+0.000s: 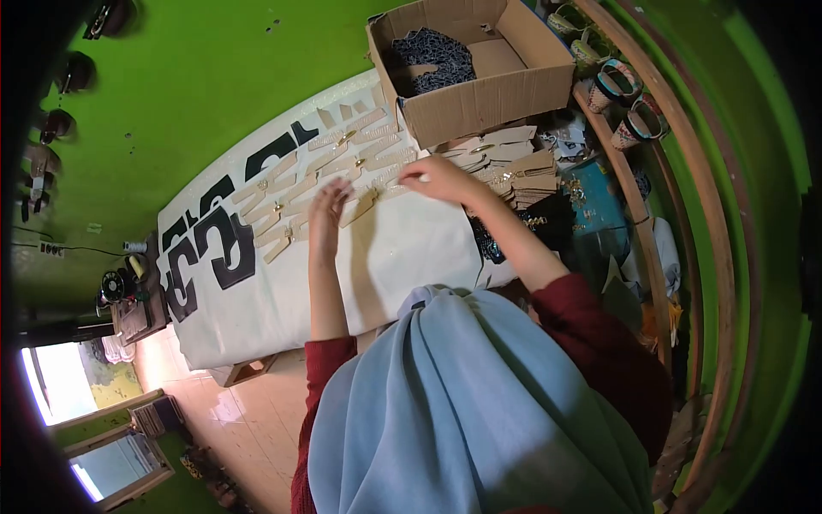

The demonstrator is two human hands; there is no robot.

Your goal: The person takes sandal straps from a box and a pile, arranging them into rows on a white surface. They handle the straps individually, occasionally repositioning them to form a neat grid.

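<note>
My left hand point(329, 209) is over the white-covered table point(377, 270), its fingers loosely bent and apart, with nothing visible in them. Just right of it lies a beige strap piece point(360, 208) with a gold ornament. My right hand point(435, 179) reaches in from the right, thumb and fingertips pinched together above the strap rows; whatever they hold is too small to make out. Rows of beige strap pieces point(300, 190) lie flat around both hands, several bearing gold buckle-like ornaments. Black cut-out pieces point(229, 248) lie on the left part of the table.
A cardboard box point(488, 107) holding a dark chain-like heap point(432, 60) stands at the back right. Stacked beige pieces point(533, 178) and a teal tray point(597, 193) with small gold parts lie right. Wooden shelving point(715, 214) with sandals point(640, 124) borders the right.
</note>
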